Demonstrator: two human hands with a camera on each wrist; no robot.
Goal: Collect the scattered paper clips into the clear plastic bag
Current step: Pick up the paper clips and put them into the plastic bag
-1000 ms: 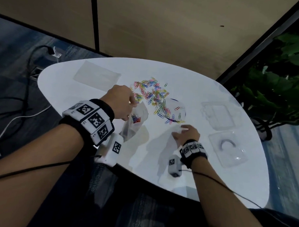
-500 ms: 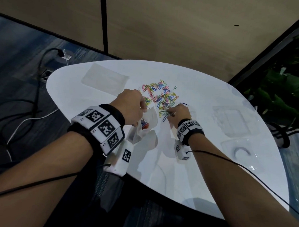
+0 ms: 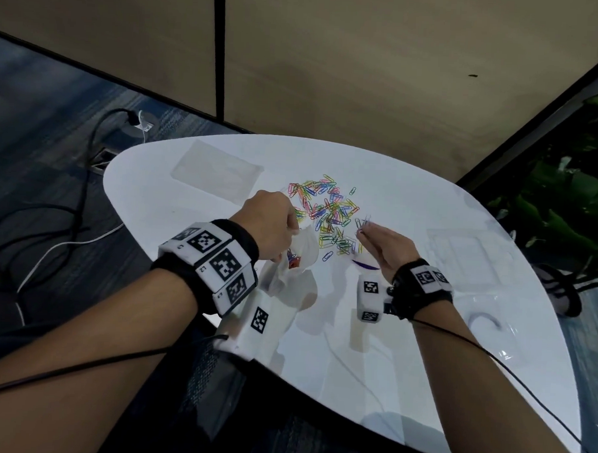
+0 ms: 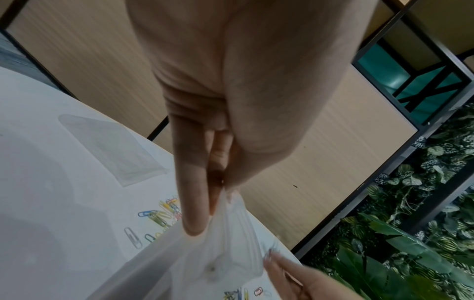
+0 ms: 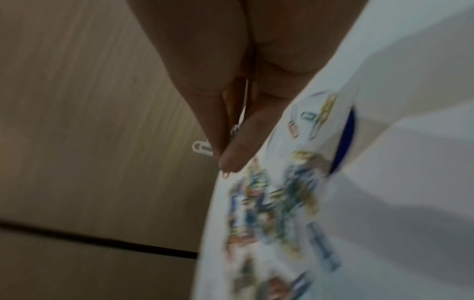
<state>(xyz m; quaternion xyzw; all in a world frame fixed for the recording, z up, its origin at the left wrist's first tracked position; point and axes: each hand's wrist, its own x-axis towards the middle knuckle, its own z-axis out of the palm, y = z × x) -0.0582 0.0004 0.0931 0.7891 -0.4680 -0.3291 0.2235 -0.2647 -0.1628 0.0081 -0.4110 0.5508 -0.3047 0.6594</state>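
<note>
A white clip [image 5: 201,147] is pinched between the fingertips [image 5: 232,160] of the right hand [image 5: 238,81], above the white table [image 5: 410,182]. A blurred heap of coloured clips [image 5: 269,203] is seen on the table just beyond the fingertips, with a dark blue curved strip [image 5: 346,140] beside it. A beige wall [image 5: 89,121] crossed by a dark line fills the left.

A white table [image 3: 405,351] carries scattered paper clips [image 3: 329,214] and flat clear plastic bags [image 3: 218,169].
</note>
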